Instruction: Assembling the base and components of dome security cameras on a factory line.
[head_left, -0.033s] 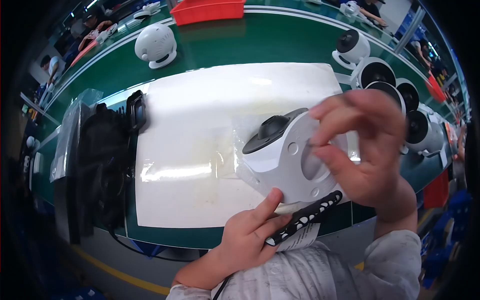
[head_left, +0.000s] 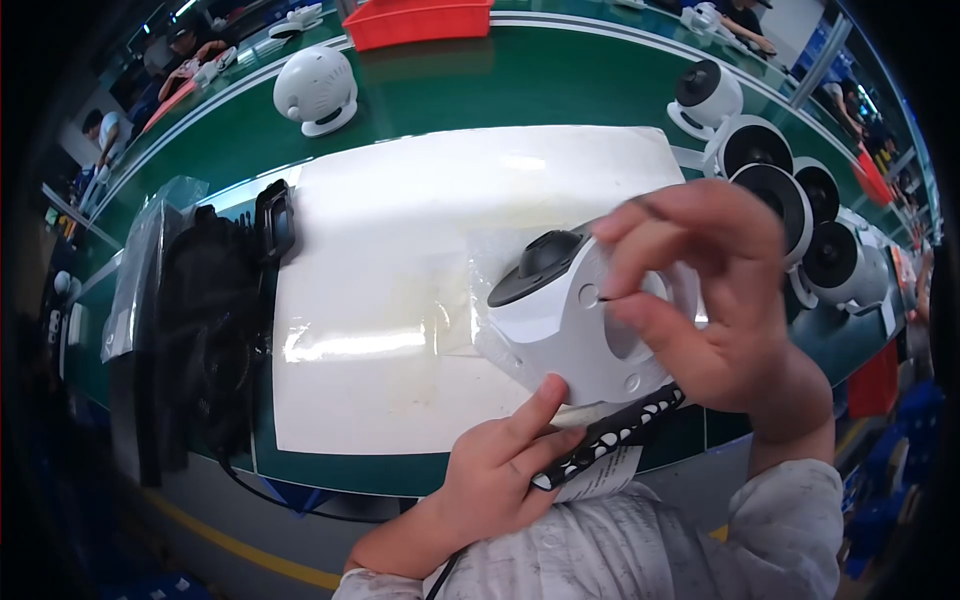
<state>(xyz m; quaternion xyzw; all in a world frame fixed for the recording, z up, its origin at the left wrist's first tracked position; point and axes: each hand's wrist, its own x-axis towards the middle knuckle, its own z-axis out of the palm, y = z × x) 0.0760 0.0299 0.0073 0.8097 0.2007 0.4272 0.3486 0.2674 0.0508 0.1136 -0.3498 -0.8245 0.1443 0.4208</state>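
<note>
A white device [head_left: 560,335] with a black round front lies tipped over on a white sheet [head_left: 370,260], its ring-shaped base turned toward me. The base has a large central opening and small round recesses. My left hand [head_left: 505,465] holds a black strip dotted with white spots [head_left: 615,435], one finger extended against the base's lower edge. Above the base, my right hand [head_left: 710,295] has thumb and forefinger pinched close to a round recess. Something small and dark shows at those fingertips, too small to name. The right hand hides part of the base.
Several similar white devices [head_left: 770,195] stand at the right. Another one [head_left: 316,90] stands at the far left, near a red bin [head_left: 418,22]. Black bundled material [head_left: 205,320] and clear plastic [head_left: 150,270] lie on the left. Other people work in the background.
My right hand has shifted left, bringing its pinched fingertips closer to the round recess in the base. The left hand stays in place with the strip.
</note>
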